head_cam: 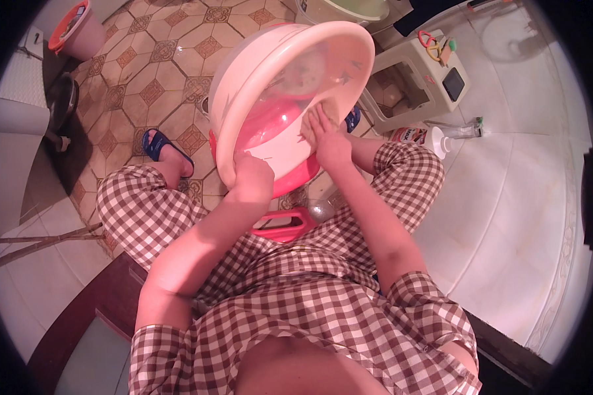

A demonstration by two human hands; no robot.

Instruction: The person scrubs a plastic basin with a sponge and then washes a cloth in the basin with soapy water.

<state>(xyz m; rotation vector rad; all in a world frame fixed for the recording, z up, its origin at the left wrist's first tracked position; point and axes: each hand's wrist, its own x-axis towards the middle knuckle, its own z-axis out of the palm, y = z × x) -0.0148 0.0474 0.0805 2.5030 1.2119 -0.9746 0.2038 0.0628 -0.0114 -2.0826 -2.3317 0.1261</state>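
A large pale plastic basin [257, 54] is tilted on its side between my knees, its mouth facing me. My left hand [253, 174] grips the near left part of its rim, the fingers curled over the edge. My right hand [332, 143] is inside, holding a beige cloth or sponge [321, 116] flat against the inner right wall with fingers spread over it. Pink-red plastic [272, 121] and a see-through area show in the basin's interior. Below the rim, a red plastic piece with a handle-like opening [294, 224] lies close to my lap.
Patterned tiles [128, 84] cover the floor. A pink bucket [81, 37] stands far left, and a pale green tub [351, 11] at the back. On the right are a cream plastic box [410, 79] with scissors [429, 44] on top, and a white-capped bottle [437, 142] by the wall.
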